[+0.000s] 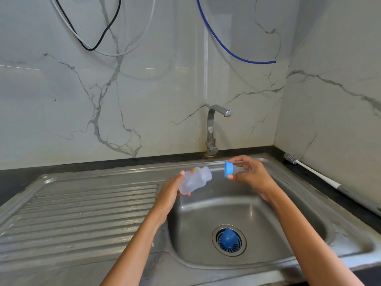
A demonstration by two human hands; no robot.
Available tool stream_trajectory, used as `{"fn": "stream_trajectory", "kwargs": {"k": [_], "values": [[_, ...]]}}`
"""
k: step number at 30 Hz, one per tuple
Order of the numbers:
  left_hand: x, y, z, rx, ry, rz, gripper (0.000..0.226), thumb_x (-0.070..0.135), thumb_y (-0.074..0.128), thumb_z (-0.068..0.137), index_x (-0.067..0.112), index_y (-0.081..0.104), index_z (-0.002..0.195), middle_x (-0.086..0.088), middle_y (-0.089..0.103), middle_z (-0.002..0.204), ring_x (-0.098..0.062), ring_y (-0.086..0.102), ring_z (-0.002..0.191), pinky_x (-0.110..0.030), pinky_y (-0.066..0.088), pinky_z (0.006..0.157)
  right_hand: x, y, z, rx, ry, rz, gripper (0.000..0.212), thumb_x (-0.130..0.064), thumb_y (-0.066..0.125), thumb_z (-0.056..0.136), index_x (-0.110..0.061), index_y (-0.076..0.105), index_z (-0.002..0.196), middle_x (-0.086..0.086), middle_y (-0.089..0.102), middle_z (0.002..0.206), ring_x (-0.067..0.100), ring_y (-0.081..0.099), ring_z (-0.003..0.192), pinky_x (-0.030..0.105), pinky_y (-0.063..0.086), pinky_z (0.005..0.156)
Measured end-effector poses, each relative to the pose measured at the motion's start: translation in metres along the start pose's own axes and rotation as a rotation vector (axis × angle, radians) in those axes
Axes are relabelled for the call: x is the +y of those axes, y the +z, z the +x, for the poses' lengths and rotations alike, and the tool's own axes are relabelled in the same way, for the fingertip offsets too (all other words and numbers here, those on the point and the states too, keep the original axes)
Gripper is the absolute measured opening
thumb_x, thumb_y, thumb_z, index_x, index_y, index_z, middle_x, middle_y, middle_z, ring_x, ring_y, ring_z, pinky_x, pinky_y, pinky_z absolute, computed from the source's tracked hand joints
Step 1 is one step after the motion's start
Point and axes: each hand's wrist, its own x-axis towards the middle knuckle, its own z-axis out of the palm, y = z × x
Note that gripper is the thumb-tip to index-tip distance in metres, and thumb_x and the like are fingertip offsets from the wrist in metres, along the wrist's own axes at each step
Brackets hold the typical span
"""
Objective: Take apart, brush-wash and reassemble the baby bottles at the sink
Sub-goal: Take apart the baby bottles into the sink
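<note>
My left hand (168, 193) grips a clear plastic baby bottle body (194, 179) tilted on its side over the sink's left rim, open mouth toward the right. My right hand (250, 172) pinches the blue screw ring (228, 169) with its clear teat, held apart from the bottle, a short gap between them. Down in the sink basin (206, 219), a blue bottle cap (228, 238) sits on the drain strainer.
A chrome tap (212, 129) stands behind the basin, no water running. A white-handled bottle brush (309, 170) lies on the dark counter at the right by the wall. The ribbed steel drainboard (86, 209) spreads to the left. Cables hang on the marble wall.
</note>
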Motion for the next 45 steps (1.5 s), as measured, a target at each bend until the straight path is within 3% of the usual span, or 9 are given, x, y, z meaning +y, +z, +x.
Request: {"fn": "stream_trajectory", "kwargs": {"k": [2,4,10,13,18,30,34,41,45], "values": [[-0.008,0.000,0.010,0.067,-0.027,0.218,0.053,0.072,0.056,0.076,0.023,0.068,0.091,0.001,0.070,0.087,-0.020,0.061,0.095,-0.039,0.037,0.103,0.009,-0.006,0.004,0.095,0.081,0.019,0.038,-0.002,0.081,0.073,-0.019,0.063,0.103,0.014,0.062,0.115,0.027,0.063,0.102,0.029,0.058,0.069],[-0.008,0.013,0.015,0.064,-0.010,0.480,0.041,0.055,0.071,0.073,0.015,0.068,0.083,0.001,0.067,0.082,-0.014,0.058,0.085,-0.033,0.035,0.089,0.017,-0.008,0.006,0.147,0.165,-0.094,0.037,-0.002,0.080,0.074,-0.018,0.061,0.102,0.014,0.059,0.116,0.027,0.064,0.096,0.028,0.057,0.065],[-0.023,0.054,0.025,-0.086,0.002,1.482,0.055,0.057,0.072,0.066,0.020,0.061,0.105,0.000,0.066,0.108,-0.019,0.060,0.102,-0.038,0.025,0.100,0.021,-0.011,0.010,0.105,0.251,-0.340,0.039,-0.005,0.082,0.072,-0.016,0.061,0.103,0.010,0.057,0.106,0.027,0.066,0.086,0.033,0.059,0.068],[-0.046,0.062,0.029,-0.186,-0.011,1.669,0.054,0.057,0.069,0.072,0.020,0.060,0.111,0.001,0.064,0.113,-0.019,0.059,0.106,-0.038,0.021,0.103,0.024,-0.011,0.011,0.066,0.278,-0.355,0.041,-0.005,0.083,0.071,-0.016,0.060,0.103,0.010,0.057,0.107,0.027,0.070,0.079,0.027,0.057,0.061],[-0.054,0.064,0.032,-0.287,-0.113,1.828,0.047,0.055,0.057,0.084,0.020,0.061,0.116,0.002,0.062,0.117,-0.020,0.055,0.113,-0.041,0.018,0.106,0.025,-0.002,0.014,0.018,0.252,-0.443,0.042,-0.009,0.081,0.074,-0.017,0.058,0.108,0.006,0.056,0.106,0.021,0.067,0.080,0.029,0.058,0.074],[0.013,0.026,0.010,0.115,0.032,1.050,0.030,0.044,0.042,0.098,0.020,0.060,0.094,-0.001,0.066,0.100,-0.023,0.056,0.108,-0.045,0.018,0.108,0.022,0.017,0.005,-0.091,0.198,-0.488,0.038,-0.012,0.079,0.077,-0.017,0.057,0.108,0.008,0.065,0.099,0.011,0.067,0.069,0.020,0.054,0.061],[0.005,0.020,-0.005,0.177,0.077,0.870,0.040,0.047,0.034,0.100,0.018,0.060,0.103,0.000,0.066,0.102,-0.022,0.056,0.109,-0.044,0.017,0.107,0.021,0.030,0.001,-0.177,0.117,-0.511,0.038,-0.013,0.078,0.078,-0.020,0.058,0.110,0.006,0.065,0.105,0.013,0.068,0.080,0.023,0.057,0.066],[-0.008,0.025,0.000,-0.094,0.139,0.386,0.066,0.073,0.058,0.072,0.035,0.059,0.125,0.011,0.067,0.115,-0.006,0.058,0.112,-0.043,0.034,0.109,0.012,0.049,-0.006,-0.242,-0.006,-0.383,0.044,-0.017,0.084,0.071,-0.019,0.058,0.106,-0.003,0.061,0.105,0.015,0.064,0.090,0.025,0.059,0.067],[-0.009,0.027,-0.003,-0.091,0.126,0.201,0.055,0.046,0.077,0.072,0.029,0.063,0.123,0.007,0.071,0.109,-0.009,0.064,0.105,-0.037,0.048,0.101,0.011,0.053,-0.008,-0.225,-0.036,-0.353,0.038,-0.013,0.084,0.070,-0.011,0.064,0.102,-0.001,0.065,0.097,0.013,0.065,0.088,0.023,0.058,0.067]]}}
